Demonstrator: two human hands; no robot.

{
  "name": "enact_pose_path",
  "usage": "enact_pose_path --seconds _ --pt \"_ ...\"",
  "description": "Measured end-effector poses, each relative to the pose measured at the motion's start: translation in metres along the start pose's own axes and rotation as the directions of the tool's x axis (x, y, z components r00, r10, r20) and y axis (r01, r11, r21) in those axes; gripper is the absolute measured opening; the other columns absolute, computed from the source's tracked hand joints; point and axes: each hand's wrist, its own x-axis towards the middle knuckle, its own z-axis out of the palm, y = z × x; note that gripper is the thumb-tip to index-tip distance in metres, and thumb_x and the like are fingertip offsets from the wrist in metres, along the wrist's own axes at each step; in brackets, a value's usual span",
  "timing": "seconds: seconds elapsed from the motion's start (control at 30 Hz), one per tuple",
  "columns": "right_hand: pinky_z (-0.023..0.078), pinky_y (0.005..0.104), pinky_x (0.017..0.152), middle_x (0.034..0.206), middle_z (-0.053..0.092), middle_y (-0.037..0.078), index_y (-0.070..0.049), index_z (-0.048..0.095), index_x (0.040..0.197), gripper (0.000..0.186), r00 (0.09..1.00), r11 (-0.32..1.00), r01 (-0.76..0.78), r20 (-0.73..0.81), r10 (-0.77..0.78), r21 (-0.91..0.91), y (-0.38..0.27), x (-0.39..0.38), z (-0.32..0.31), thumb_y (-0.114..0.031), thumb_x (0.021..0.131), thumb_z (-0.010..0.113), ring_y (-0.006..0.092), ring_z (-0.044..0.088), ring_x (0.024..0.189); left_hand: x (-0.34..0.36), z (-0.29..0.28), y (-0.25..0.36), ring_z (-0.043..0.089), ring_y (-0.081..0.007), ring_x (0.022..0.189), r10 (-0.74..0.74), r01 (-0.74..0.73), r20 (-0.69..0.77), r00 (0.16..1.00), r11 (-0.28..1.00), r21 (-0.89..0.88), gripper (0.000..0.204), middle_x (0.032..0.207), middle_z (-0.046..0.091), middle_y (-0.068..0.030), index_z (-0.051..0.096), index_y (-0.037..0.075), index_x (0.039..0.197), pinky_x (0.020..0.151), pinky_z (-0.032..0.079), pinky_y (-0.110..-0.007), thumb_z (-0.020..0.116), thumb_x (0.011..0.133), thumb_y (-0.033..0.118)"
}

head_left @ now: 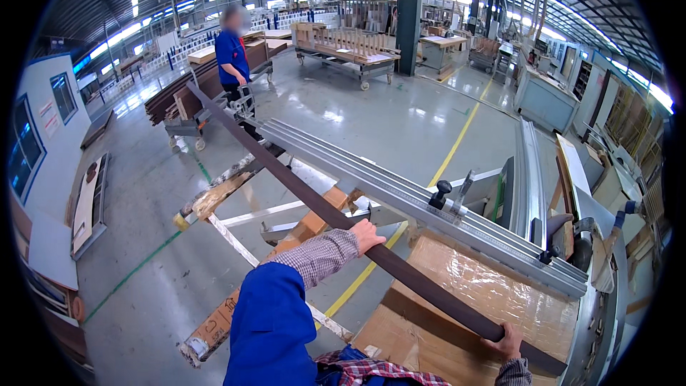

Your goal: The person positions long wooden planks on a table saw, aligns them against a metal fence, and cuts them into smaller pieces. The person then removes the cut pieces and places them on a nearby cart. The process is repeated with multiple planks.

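Note:
A long, narrow dark-brown board [307,196] runs slantwise from the far left to the lower right. My left hand [367,235] is closed over it near the middle, with the arm reaching across in a blue sleeve and checked cuff. Closer to the near end, my right hand [507,343] grips the board's edge, its fingers partly hidden. Beneath this end lies a large cardboard box [464,271] wrapped in clear film. Beyond the board, an aluminium rail fence [400,189] with a black knob [441,189] stretches from upper left to lower right.
A co-worker in blue [232,57] stands by the board's far end, beside a cart of stacked brown boards [171,96]. A wheeled cart [343,50] carries timber farther back. White frame bars [236,243] and cardboard-covered supports [214,322] sit low at left. A green pillar [409,14] rises behind.

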Motion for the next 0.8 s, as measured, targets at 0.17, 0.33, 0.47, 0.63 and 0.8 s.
enact_pose_path --seconds 0.17,0.33,0.47,0.63,0.8 --pt "0.047 0.0433 0.073 0.089 0.062 0.014 -0.006 0.059 0.089 0.065 1.0 1.0 -0.026 0.016 0.026 -0.013 0.008 -0.005 0.003 -0.052 0.051 0.082 0.0333 0.06 0.083 0.022 0.018 -0.002 0.058 -0.0274 0.084 0.03 -0.032 -0.04 0.999 0.999 -0.042 0.053 0.084 0.058 -0.0105 0.054 0.019 0.11 0.072 0.042 -0.04 0.076 0.061 0.018" --pt "0.047 0.0422 0.057 0.073 0.062 0.016 -0.006 0.063 0.081 0.059 0.996 1.0 -0.015 0.092 0.016 -0.005 0.002 0.02 -0.014 -0.059 0.056 0.075 0.0344 0.061 0.067 0.046 0.039 -0.014 0.061 -0.0339 0.083 0.084 -0.108 -0.161 0.983 0.982 -0.152 0.043 0.083 0.061 -0.0151 0.058 0.02 0.115 0.069 0.048 -0.046 0.066 0.073 0.016" --pt "0.048 0.0448 0.06 0.082 0.061 0.015 -0.007 0.058 0.088 0.063 0.983 0.982 0.186 0.015 -0.186 -0.041 0.008 0.055 -0.007 -0.063 0.063 0.07 0.0362 0.06 0.072 0.034 0.057 -0.034 0.058 -0.0341 0.087 -0.04 0.046 0.061 0.997 0.993 -0.107 0.067 0.092 0.058 -0.0168 0.057 0.013 0.118 0.076 0.048 -0.044 0.079 0.055 0.016" --pt "0.041 0.0425 0.088 0.104 0.055 0.014 -0.006 0.058 0.104 0.068 0.962 0.968 0.24 -0.115 -0.248 -0.077 -0.011 0.061 0.015 -0.059 0.062 0.072 0.0314 0.052 0.102 0.008 0.095 -0.056 0.053 -0.0361 0.088 -0.178 0.173 -0.052 0.983 0.982 -0.081 0.063 0.093 0.052 -0.0163 0.054 0.01 0.101 0.079 0.043 -0.043 0.08 0.043 0.012" --pt "0.037 0.0419 0.093 0.112 0.051 0.013 -0.007 0.053 0.117 0.07 0.975 0.993 0.088 -0.197 -0.101 -0.072 0.045 0.092 0.024 -0.048 0.065 0.075 0.0313 0.048 0.106 0.129 0.105 -0.056 0.055 -0.0378 0.089 -0.133 0.114 -0.115 0.985 0.981 -0.157 0.053 0.096 0.048 -0.0165 0.052 0.006 0.099 0.078 0.048 -0.043 0.074 0.051 0.0"
